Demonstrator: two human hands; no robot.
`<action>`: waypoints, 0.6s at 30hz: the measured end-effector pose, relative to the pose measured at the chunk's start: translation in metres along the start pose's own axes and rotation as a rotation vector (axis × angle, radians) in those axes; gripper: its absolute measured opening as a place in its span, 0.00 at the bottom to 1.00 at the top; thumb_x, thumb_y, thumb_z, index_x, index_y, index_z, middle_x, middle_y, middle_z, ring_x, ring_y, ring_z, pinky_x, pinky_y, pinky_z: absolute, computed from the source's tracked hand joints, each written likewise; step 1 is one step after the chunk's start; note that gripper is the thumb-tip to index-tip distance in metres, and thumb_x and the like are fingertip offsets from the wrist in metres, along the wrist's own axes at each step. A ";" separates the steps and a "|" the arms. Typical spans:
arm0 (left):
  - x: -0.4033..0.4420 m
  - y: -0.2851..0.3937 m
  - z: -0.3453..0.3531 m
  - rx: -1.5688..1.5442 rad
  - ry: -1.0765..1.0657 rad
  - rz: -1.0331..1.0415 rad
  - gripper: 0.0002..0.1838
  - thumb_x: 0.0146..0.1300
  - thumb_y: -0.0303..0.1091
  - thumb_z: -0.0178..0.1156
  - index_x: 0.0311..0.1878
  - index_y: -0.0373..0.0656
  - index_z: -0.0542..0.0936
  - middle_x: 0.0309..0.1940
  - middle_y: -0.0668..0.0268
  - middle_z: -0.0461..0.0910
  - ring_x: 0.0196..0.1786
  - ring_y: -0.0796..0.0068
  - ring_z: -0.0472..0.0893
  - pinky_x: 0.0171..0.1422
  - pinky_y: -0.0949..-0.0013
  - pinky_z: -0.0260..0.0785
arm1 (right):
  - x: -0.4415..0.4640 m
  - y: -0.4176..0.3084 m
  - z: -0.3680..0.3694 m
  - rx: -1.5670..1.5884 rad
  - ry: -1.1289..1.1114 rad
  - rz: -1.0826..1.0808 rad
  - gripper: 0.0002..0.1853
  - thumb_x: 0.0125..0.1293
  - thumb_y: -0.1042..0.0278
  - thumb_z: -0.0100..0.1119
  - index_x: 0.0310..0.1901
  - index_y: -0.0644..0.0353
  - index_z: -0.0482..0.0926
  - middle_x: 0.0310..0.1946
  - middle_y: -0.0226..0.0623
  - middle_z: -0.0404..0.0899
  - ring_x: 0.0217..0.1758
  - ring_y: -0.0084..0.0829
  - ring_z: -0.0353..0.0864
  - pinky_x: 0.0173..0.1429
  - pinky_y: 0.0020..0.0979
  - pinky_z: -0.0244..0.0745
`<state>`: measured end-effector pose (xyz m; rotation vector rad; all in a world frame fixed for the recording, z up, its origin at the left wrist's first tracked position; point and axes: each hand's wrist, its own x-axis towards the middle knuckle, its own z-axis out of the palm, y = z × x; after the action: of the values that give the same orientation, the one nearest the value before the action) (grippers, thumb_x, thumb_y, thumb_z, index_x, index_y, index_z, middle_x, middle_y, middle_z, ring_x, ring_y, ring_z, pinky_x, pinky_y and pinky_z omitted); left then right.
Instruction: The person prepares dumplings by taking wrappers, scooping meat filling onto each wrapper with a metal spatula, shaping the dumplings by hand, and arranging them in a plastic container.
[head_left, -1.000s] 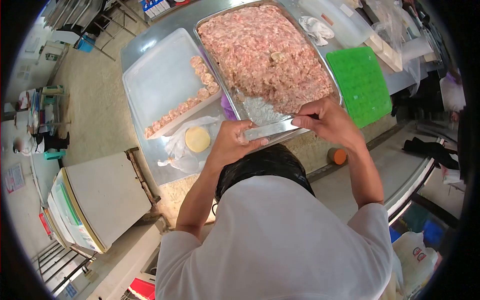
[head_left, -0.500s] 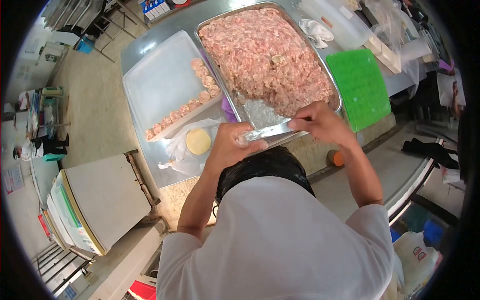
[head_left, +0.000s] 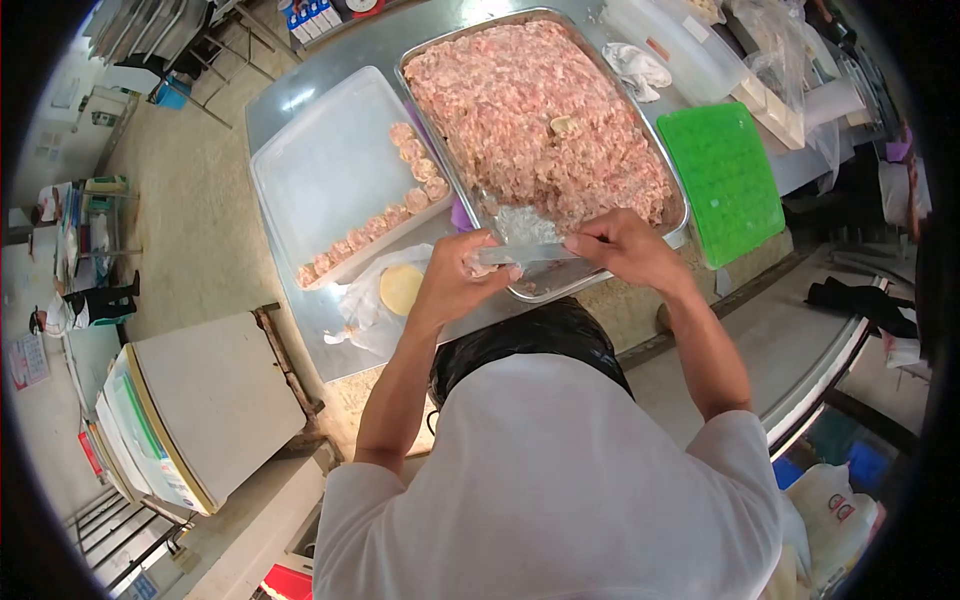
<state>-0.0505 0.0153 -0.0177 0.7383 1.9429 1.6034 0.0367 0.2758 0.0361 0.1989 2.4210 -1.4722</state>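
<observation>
My right hand (head_left: 628,248) grips one end of a flat metal spatula (head_left: 535,254), its blade reaching across to my left hand. Curled fingers and thumb of my left hand (head_left: 462,275) close round a small dumpling (head_left: 474,264), mostly hidden by the fingers and blade. Both hands are over the near edge of a metal tray (head_left: 684,200) heaped with minced meat filling (head_left: 540,110). To the left, a white plastic tray (head_left: 320,165) holds two rows of open-topped meat dumplings (head_left: 378,226). Round yellow dumpling wrappers (head_left: 401,288) lie on a plastic bag beside my left hand.
A green board or lid (head_left: 722,185) lies right of the meat tray. Behind it are a white cloth (head_left: 637,70) and a clear plastic container (head_left: 680,50). A cabinet (head_left: 215,395) stands at the left. A person (head_left: 75,305) is at the far left.
The spatula blade has turned in my right hand and now lies nearly level across my left fingers. Both hands have shifted slightly; my left hand keeps its hold.
</observation>
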 end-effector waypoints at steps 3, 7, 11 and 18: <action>0.000 0.004 -0.009 -0.202 0.005 -0.061 0.21 0.53 0.33 0.80 0.46 0.37 0.82 0.35 0.67 0.83 0.39 0.82 0.78 0.40 0.74 0.72 | -0.008 0.014 -0.010 -0.006 0.098 0.009 0.19 0.72 0.63 0.64 0.28 0.70 0.79 0.16 0.33 0.60 0.23 0.21 0.59 0.28 0.35 0.59; 0.003 -0.008 -0.008 -0.336 0.004 -0.120 0.24 0.52 0.34 0.81 0.51 0.39 0.82 0.40 0.70 0.82 0.41 0.83 0.76 0.40 0.76 0.70 | -0.012 0.011 -0.012 0.032 0.124 0.095 0.20 0.72 0.61 0.65 0.28 0.70 0.79 0.16 0.31 0.60 0.24 0.20 0.60 0.28 0.34 0.58; 0.004 -0.013 -0.015 -0.137 -0.065 -0.129 0.24 0.51 0.35 0.82 0.48 0.39 0.82 0.37 0.70 0.81 0.39 0.84 0.76 0.39 0.76 0.68 | -0.010 0.001 -0.013 -0.029 0.094 0.054 0.18 0.72 0.62 0.65 0.29 0.69 0.81 0.17 0.31 0.62 0.24 0.20 0.60 0.28 0.34 0.58; 0.005 0.017 -0.004 0.038 -0.034 -0.019 0.18 0.51 0.35 0.82 0.36 0.38 0.82 0.28 0.70 0.80 0.34 0.82 0.76 0.39 0.72 0.70 | -0.004 -0.009 -0.001 0.000 0.048 -0.037 0.16 0.69 0.64 0.67 0.29 0.69 0.82 0.17 0.42 0.68 0.22 0.27 0.64 0.31 0.37 0.63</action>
<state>-0.0555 0.0182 -0.0009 0.7549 1.9549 1.5373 0.0383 0.2730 0.0455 0.1933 2.4751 -1.5000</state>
